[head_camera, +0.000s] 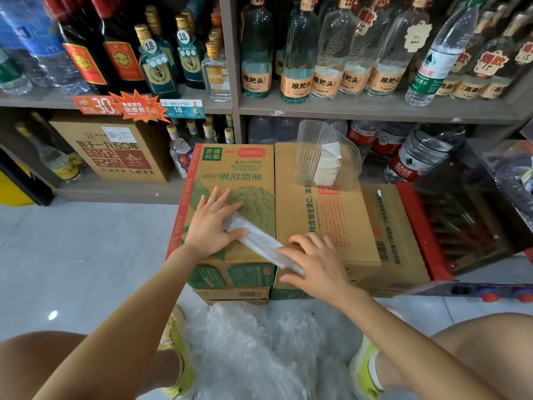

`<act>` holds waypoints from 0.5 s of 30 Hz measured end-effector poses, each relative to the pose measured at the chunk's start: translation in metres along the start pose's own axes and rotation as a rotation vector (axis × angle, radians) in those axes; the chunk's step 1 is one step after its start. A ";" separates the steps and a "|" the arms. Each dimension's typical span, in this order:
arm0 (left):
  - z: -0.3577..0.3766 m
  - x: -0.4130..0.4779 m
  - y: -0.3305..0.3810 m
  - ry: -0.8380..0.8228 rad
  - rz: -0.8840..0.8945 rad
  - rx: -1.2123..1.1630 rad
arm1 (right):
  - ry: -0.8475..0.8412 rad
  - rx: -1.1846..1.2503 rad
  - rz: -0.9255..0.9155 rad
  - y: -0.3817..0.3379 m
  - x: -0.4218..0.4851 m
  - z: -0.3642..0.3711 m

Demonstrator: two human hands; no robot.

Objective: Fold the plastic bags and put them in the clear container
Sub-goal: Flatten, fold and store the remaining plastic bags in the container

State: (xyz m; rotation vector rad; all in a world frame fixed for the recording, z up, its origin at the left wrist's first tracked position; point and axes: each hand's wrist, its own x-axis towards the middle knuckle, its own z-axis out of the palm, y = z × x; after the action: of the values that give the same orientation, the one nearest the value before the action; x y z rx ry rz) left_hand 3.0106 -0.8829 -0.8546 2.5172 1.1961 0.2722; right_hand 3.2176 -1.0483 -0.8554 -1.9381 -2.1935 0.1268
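A clear plastic bag, folded into a long narrow strip, lies slanted across two cardboard boxes. My left hand lies flat on the strip's upper left end, fingers straight and spread. My right hand presses on its lower right end at the box edge, fingers slightly bent. The clear container stands tilted at the back of the right box and holds white folded bags. A heap of loose clear bags lies on the floor between my feet.
Shelves packed with glass and plastic bottles rise behind the boxes. A brown carton sits on the low shelf at left. A red-edged rack stands to the right of the boxes. Pale floor tiles spread to the left.
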 end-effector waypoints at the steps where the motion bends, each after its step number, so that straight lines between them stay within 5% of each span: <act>1: -0.001 -0.004 0.004 0.066 -0.015 -0.020 | 0.032 0.001 -0.005 0.000 0.000 0.001; 5: 0.005 -0.033 0.029 0.354 0.028 -0.174 | 0.159 0.023 0.004 -0.002 -0.003 0.002; 10: 0.029 -0.053 0.053 0.142 0.161 -0.320 | 0.135 0.080 0.049 -0.007 0.000 -0.008; 13: 0.032 -0.051 0.057 0.215 0.084 -0.340 | -0.006 0.176 0.141 -0.009 0.011 -0.028; 15: 0.028 -0.049 0.060 0.249 -0.037 -0.429 | -0.082 0.460 0.241 -0.009 0.018 -0.049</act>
State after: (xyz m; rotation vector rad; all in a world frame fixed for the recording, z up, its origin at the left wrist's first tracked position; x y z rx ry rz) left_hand 3.0314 -0.9623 -0.8585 2.1292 1.1264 0.7642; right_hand 3.2177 -1.0355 -0.8044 -1.9347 -1.7601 0.6928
